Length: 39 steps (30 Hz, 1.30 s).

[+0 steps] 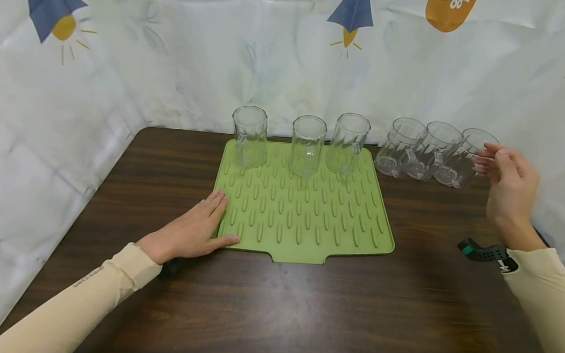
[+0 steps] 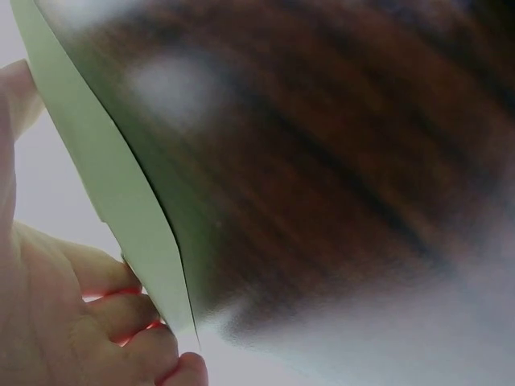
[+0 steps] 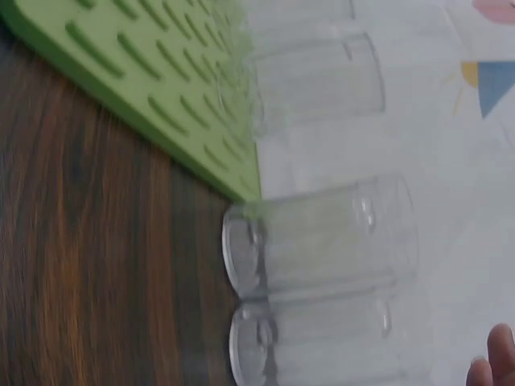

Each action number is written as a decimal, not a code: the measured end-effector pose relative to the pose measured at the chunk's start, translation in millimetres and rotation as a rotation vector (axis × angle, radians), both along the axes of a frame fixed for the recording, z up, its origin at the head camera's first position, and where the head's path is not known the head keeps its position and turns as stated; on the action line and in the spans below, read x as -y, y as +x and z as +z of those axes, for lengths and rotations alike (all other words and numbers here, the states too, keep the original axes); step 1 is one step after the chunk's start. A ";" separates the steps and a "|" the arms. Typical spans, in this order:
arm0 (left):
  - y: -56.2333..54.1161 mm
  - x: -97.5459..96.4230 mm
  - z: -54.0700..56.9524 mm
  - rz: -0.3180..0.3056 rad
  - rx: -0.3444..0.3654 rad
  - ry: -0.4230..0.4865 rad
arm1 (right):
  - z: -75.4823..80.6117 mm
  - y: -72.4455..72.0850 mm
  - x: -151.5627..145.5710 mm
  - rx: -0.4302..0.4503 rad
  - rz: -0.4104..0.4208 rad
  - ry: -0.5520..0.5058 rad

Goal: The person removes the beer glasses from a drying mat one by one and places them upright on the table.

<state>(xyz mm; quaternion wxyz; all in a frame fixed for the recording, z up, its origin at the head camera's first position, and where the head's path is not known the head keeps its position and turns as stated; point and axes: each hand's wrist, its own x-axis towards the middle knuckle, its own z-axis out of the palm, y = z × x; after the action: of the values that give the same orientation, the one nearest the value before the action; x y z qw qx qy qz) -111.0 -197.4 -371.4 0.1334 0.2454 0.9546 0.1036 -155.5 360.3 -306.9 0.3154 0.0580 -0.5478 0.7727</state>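
Note:
My left hand lies with straight fingers on the left front edge of a green ridged drying mat; the left wrist view shows its fingers along the mat's edge. Toward the back of the mat stand three clear glass mugs: a left one, a middle one and a right one. Three more glass mugs stand close together in a row right of the mat. My right hand is at the rightmost of them, its loosely bent fingers overlapping the mug's right side.
A dark wooden table bears the mat and mugs. A white patterned cloth hangs right behind the mugs and along the left side. In the right wrist view, two mugs of the row, including a near one, stand beside the mat's corner.

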 end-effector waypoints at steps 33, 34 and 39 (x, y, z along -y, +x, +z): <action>2.8 -2.8 4.3 0.001 0.000 0.006 | -17.9 8.4 66.4 -0.046 0.377 0.186; 2.9 -2.9 4.5 0.002 0.001 0.006 | -18.7 7.8 68.1 -0.046 0.384 0.185; 3.1 -3.8 3.8 0.005 0.000 0.006 | -23.3 3.8 75.6 -0.055 0.422 0.160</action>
<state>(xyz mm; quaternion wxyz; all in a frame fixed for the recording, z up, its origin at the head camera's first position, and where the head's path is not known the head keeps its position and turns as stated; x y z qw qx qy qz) -107.9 -193.6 -367.6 0.1325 0.2436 0.9548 0.1067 -151.6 284.7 -330.2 0.1562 0.2171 -0.5744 0.7737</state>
